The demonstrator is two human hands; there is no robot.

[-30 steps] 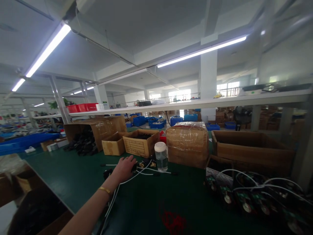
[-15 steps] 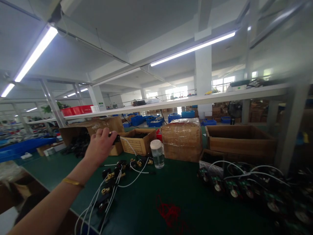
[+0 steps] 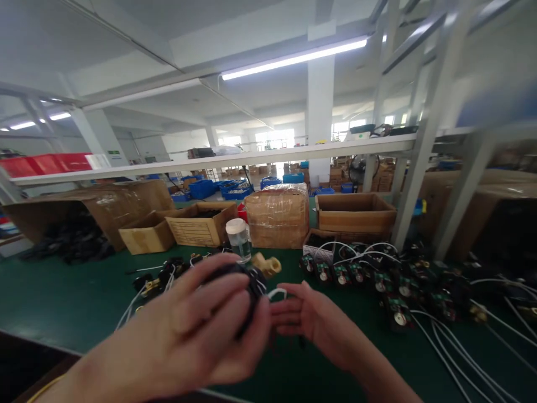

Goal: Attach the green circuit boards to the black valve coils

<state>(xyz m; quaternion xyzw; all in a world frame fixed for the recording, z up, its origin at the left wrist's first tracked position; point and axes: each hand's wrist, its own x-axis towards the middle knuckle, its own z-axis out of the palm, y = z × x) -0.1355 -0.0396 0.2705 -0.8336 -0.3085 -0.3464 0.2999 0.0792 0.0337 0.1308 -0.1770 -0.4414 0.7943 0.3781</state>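
Close to the camera, my left hand (image 3: 210,330) is wrapped round a dark round part (image 3: 251,285) that has a brass fitting (image 3: 267,265) at its far side. A short piece of white cable (image 3: 277,292) shows between the dark part and my right hand (image 3: 316,319). My right hand's fingers point left and lie close together, with the thumb on top; whether they grip the cable is hard to make out. Behind the hands stands a clear bottle with a white lid (image 3: 237,226).
On the green table (image 3: 50,296), dark units with brass fittings (image 3: 153,285) and white cables lie at left. Several round units with green boards (image 3: 342,274) sit at right. Cartons (image 3: 277,215) line the back beneath a white shelf (image 3: 268,158).
The view has turned right. My left hand has come from near the back cartons to the front centre with a dark part in it, and my right hand has come into view.
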